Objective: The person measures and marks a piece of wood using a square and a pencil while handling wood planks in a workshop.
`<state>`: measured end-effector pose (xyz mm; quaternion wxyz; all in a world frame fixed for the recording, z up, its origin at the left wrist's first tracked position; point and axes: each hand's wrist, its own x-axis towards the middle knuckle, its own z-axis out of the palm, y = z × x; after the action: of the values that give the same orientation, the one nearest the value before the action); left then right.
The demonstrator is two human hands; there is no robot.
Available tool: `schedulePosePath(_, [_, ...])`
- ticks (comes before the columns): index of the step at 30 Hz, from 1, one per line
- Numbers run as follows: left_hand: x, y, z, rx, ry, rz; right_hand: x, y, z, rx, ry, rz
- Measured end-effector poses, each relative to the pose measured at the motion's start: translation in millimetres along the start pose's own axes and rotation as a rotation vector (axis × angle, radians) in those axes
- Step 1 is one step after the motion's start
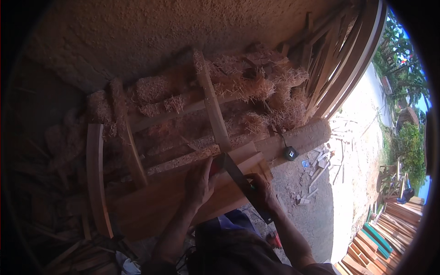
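Dark, straight, flat metal strip (pixel 237 175) across long brown wooden board (pixel 156 208); could skew if left hand (pixel 198 184) presses unevenly or right hand (pixel 261 190) nudges edge. Long axis slants from upper left to lower right, lower end past board's near edge. Right fingers curled at strip, left fairly straight; firmness of either grip, cannot tell.

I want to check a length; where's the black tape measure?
The tape measure is right of centre in the head view, by the thick wooden beam, above and right of the right hand.
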<state>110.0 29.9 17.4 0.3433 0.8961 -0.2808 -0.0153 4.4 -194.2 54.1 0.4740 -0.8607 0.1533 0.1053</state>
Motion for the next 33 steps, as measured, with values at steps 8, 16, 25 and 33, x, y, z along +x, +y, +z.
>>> schedulePosePath(8, [4.5, 16.5, 17.3, 0.028, -0.039, -0.112, -32.0, 5.2, -3.1, -0.256, 0.307, -0.091])
schedulePosePath(16, [13.7, 16.7, 18.1, -0.011, -0.115, -0.139, -24.0, -8.9, -35.8, 0.103, 0.433, 0.123])
schedulePosePath(25, [15.5, 16.7, 18.4, 0.016, -0.157, -0.118, -22.7, 14.6, -39.5, 0.284, 0.601, 0.110])
schedulePosePath(33, [16.6, 18.1, 21.3, 0.055, -0.136, -0.107, 2.3, -6.4, -30.0, 0.101, 0.484, -0.163])
